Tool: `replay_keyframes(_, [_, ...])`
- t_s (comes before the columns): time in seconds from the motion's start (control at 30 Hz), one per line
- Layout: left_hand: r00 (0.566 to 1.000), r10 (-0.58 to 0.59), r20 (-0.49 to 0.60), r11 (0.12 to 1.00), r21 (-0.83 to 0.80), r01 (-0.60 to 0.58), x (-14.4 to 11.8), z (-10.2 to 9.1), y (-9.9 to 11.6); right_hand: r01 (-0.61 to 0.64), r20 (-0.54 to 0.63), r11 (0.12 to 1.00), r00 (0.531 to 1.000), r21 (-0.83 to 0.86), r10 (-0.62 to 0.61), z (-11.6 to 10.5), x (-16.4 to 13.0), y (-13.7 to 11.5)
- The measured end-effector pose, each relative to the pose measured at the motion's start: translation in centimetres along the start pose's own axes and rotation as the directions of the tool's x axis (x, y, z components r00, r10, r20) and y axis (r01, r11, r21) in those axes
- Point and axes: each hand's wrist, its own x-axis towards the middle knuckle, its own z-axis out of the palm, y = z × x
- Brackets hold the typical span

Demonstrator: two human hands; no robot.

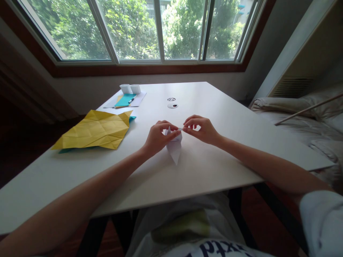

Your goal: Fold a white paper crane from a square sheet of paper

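A small folded white paper [174,150] is held up just above the table, its pointed end toward me. My left hand [160,135] pinches its upper part between thumb and fingers. From the other side, the thumb and forefinger of my right hand [200,129] are closed on a small tip of the same paper. The fingertips of both hands nearly meet at that tip. The left fingers hide part of the folds.
On the white table [214,171], a creased yellow sheet [93,130] lies at the left over a teal sheet [133,118]. Farther back are white folded boxes [130,88], teal paper [125,100] and a pen [131,101]. Two round cable holes [172,106] sit mid-table. A sofa [284,110] stands right.
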Motion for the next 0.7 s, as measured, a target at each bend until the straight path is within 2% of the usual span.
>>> replay_keyframes(0.5, [1.0, 0.021, -0.011, 0.998, 0.059, -0.02, -0.11, 0.02, 0.5, -0.009, 0.063, 1.0, 0.998, -0.011, 0.009, -0.04, -0.02, -0.03])
replay_keyframes(0.7, [0.999, 0.036, 0.006, 0.996, 0.077, -0.036, -0.15, 0.08, 0.5, 0.037, 0.091, 0.999, 0.995, -0.026, -0.035, -0.09, -0.07, 0.18])
